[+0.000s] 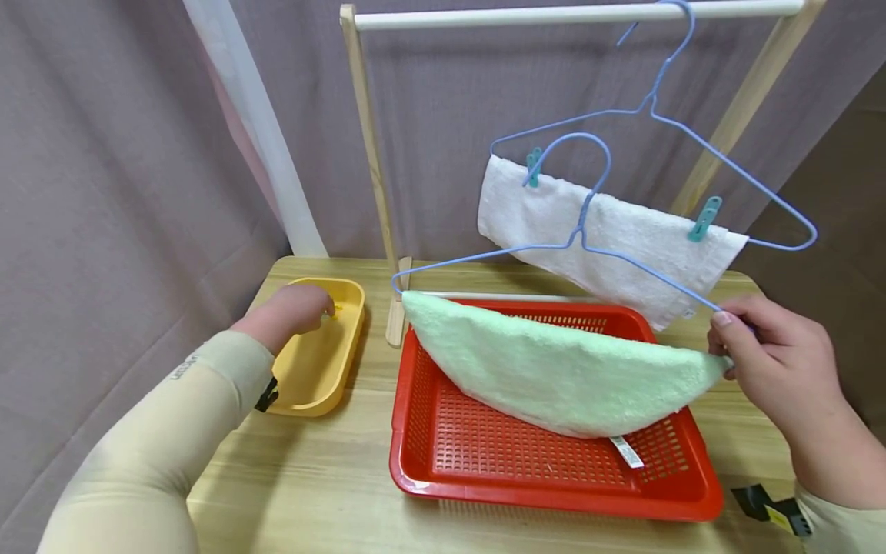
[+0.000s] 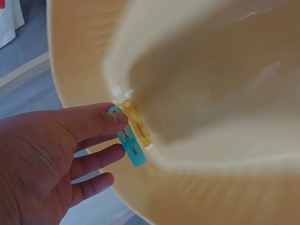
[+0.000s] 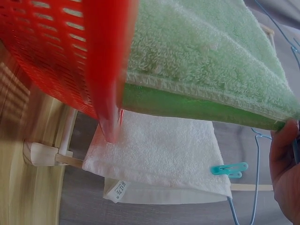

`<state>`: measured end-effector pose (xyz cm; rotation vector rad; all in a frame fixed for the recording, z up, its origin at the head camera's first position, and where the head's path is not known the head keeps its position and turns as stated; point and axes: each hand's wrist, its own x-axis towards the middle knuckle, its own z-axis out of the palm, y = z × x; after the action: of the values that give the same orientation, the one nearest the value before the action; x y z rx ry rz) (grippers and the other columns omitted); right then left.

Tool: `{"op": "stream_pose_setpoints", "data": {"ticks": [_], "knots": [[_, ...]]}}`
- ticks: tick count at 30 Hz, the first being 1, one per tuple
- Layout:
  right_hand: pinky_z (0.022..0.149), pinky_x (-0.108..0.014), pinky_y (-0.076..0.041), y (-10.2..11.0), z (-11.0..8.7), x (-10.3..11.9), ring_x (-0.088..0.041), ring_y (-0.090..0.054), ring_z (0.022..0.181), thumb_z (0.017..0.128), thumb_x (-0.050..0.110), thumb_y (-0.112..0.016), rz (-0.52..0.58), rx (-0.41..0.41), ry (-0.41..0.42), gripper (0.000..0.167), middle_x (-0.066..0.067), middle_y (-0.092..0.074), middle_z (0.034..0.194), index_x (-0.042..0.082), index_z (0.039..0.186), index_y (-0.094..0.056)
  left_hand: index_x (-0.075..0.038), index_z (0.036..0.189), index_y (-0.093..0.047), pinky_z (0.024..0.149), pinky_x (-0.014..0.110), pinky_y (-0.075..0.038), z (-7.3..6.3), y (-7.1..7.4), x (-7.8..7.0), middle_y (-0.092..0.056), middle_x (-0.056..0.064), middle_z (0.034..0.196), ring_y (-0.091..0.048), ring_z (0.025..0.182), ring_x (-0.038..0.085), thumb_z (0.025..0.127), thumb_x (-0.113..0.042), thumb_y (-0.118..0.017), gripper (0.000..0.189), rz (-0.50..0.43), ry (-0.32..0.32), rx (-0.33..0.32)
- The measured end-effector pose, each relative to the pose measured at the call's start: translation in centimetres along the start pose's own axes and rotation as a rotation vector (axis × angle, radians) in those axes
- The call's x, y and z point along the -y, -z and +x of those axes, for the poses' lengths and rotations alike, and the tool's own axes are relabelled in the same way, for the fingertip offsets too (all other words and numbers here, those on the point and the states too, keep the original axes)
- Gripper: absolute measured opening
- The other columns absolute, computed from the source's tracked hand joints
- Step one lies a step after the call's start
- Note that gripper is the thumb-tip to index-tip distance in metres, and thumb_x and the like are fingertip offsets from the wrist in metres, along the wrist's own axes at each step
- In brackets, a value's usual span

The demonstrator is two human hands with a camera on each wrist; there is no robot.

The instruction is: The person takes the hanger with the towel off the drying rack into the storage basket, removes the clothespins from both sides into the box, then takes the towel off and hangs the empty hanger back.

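My left hand (image 1: 296, 314) is in the yellow tray (image 1: 354, 338), where its thumb and finger pinch a teal clothespin (image 2: 131, 145). Just behind that pin, a yellow clothespin (image 2: 142, 129) lies at the tray's inner end. On the other side, my right hand (image 1: 789, 362) grips the right end of a blue wire hanger (image 1: 484, 255) together with a corner of a folded light green towel (image 1: 554, 369). The towel hangs from the hanger's lower bar above the red basket (image 1: 561, 504). A white label shows at its lower edge.
A wooden rack with a white rail (image 1: 526, 17) stands behind. From it hangs another blue hanger (image 1: 734, 161) with a white towel (image 1: 623, 238), held by two teal clothespins, one of them (image 1: 706, 219) on the right. Grey curtains surround the wooden table (image 1: 332, 477).
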<state>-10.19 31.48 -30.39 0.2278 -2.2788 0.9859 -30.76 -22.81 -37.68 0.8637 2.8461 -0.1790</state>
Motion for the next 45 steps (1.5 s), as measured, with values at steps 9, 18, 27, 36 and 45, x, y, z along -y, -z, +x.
{"op": "stream_pose_setpoints", "data": {"ticks": [9, 18, 27, 36, 45], "knots": [[0.046, -0.010, -0.041, 0.0, -0.1, 0.0, 0.004, -0.047, 0.052, 0.093, -0.004, -0.060, 0.014, -0.001, -0.001, 0.010, 0.022, -0.055, 0.067, -0.002, 0.083, -0.062, -0.008, 0.106, -0.074, 0.084, 0.043, -0.053, -0.1, -0.7, 0.0, -0.071, 0.009, 0.099, -0.062, 0.083, 0.026, 0.079, 0.005, -0.062, 0.033, 0.023, -0.002, 0.021], [0.047, -0.010, -0.040, 0.0, -0.1, 0.1, 0.004, -0.046, 0.052, 0.093, -0.005, -0.060, 0.018, -0.008, 0.013, 0.010, 0.022, -0.055, 0.067, -0.002, 0.083, -0.061, -0.009, 0.105, -0.074, 0.077, 0.042, -0.053, 0.0, -0.4, -0.4, -0.072, 0.007, 0.099, -0.062, 0.081, 0.024, 0.079, 0.004, -0.063, 0.032, 0.039, -0.023, 0.022], [0.046, -0.010, -0.040, 0.1, -0.3, 0.2, 0.004, -0.046, 0.052, 0.094, -0.004, -0.059, 0.001, -0.006, 0.006, 0.010, 0.022, -0.054, 0.068, -0.002, 0.085, -0.062, -0.005, 0.106, -0.071, 0.081, 0.046, -0.054, 0.1, -0.1, -0.4, -0.072, 0.011, 0.103, -0.067, 0.091, 0.031, 0.088, -0.016, -0.073, 0.021, 0.009, -0.038, 0.053], [0.046, -0.010, -0.040, 0.3, -0.2, 0.3, 0.004, -0.046, 0.052, 0.094, -0.001, -0.060, -0.008, -0.015, -0.017, 0.011, 0.022, -0.054, 0.067, -0.001, 0.084, -0.062, -0.006, 0.110, -0.072, 0.084, 0.047, -0.052, -0.2, 0.7, 0.9, -0.070, 0.007, 0.095, -0.064, 0.087, 0.025, 0.084, -0.005, -0.070, 0.026, -0.049, -0.001, -0.024], [0.046, -0.010, -0.040, 0.3, -0.4, 0.5, 0.004, -0.046, 0.053, 0.095, 0.000, -0.060, -0.021, -0.013, -0.023, 0.011, 0.021, -0.054, 0.067, 0.000, 0.084, -0.063, -0.003, 0.116, -0.069, 0.092, 0.049, -0.049, -1.3, 1.9, 0.3, -0.070, 0.010, 0.106, -0.064, 0.100, 0.030, 0.090, -0.014, -0.070, 0.028, -0.281, 0.033, -0.130]]}}
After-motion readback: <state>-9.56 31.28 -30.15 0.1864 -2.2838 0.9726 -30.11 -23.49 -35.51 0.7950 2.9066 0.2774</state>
